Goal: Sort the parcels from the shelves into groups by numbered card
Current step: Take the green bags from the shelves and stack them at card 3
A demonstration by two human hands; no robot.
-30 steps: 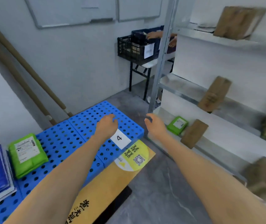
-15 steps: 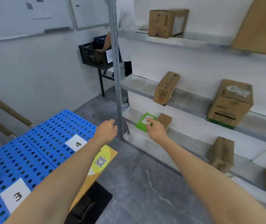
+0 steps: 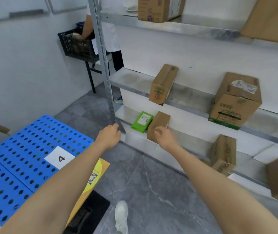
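A small brown box (image 3: 158,123) leans on a low shelf, with a flat green parcel (image 3: 141,121) just to its left. My right hand (image 3: 164,138) hovers right in front of the brown box with loosely curled fingers and holds nothing. My left hand (image 3: 108,136) hangs relaxed near the foot of the metal shelf post (image 3: 103,61), also holding nothing. A white card marked 4 (image 3: 59,157) lies on the blue perforated platform (image 3: 21,149) at the left.
More brown boxes stand on the shelves: one (image 3: 162,84) above, a larger one (image 3: 235,100) to the right, others lower right (image 3: 223,153). Another person reaches into a black crate (image 3: 75,46) on a table behind the post. My shoe (image 3: 121,215) is on the grey floor.
The view has swung right from the blue platform to the shelves. My right hand has shifted from the green parcel to in front of the small brown box. Both hands have come closer to the shelf.
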